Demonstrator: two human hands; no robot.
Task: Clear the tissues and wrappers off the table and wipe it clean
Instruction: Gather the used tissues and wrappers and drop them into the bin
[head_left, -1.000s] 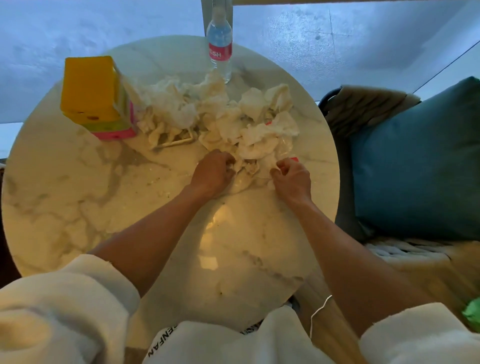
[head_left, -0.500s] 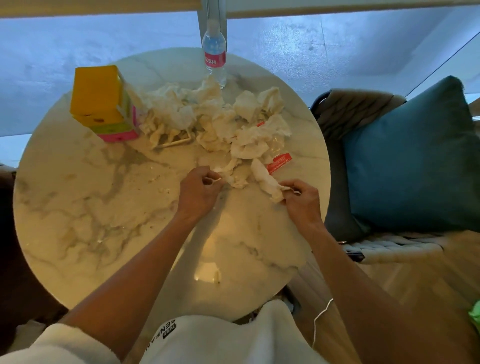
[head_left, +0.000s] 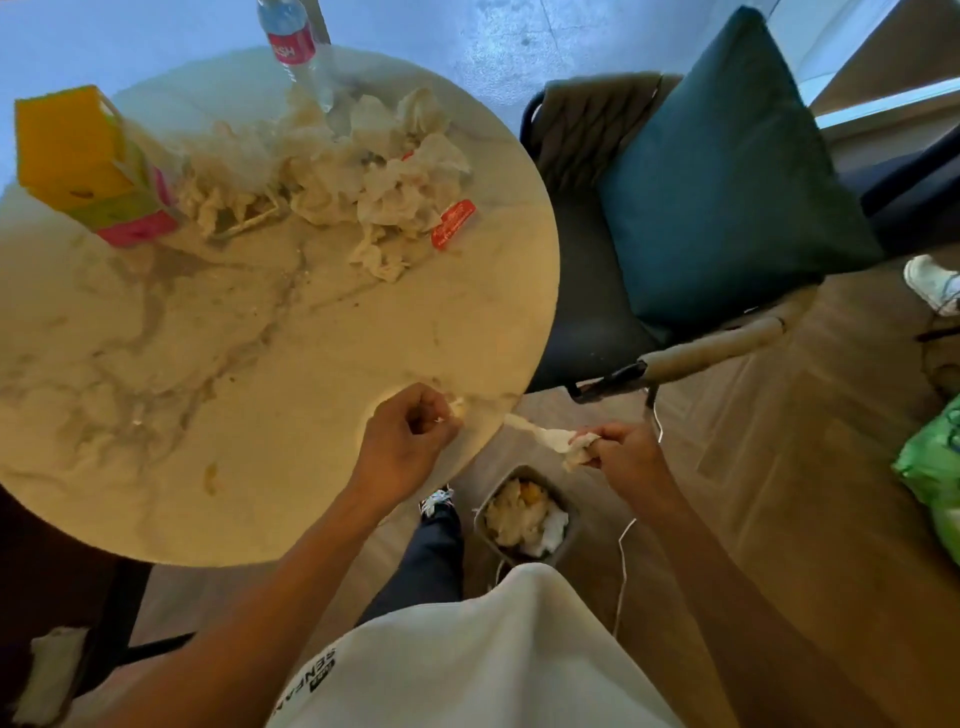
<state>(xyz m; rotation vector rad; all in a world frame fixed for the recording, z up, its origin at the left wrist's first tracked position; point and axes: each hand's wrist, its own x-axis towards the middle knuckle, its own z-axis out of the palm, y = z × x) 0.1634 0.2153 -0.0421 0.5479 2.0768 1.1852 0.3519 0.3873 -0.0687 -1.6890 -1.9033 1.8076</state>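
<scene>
The right hand (head_left: 626, 457) pinches a crumpled white tissue (head_left: 558, 441) past the edge of the round marble table (head_left: 260, 364), above a small grey bin (head_left: 527, 519) of used tissues on the wooden floor. The left hand (head_left: 405, 441) pinches a small tissue scrap (head_left: 457, 408) over the table's near edge. Farther back lie a heap of crumpled tissues (head_left: 332, 166), a red wrapper (head_left: 453, 223), a yellow-and-pink carton (head_left: 88, 166) and a clear water bottle (head_left: 296, 52).

Crumpled tissues (head_left: 332, 161) and red wrapper (head_left: 453, 223) litter table (head_left: 260, 364).

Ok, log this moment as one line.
left hand: pinches tissue scrap | right hand: holds crumpled tissue above bin | tissue pile, red wrapper remain on table
</scene>
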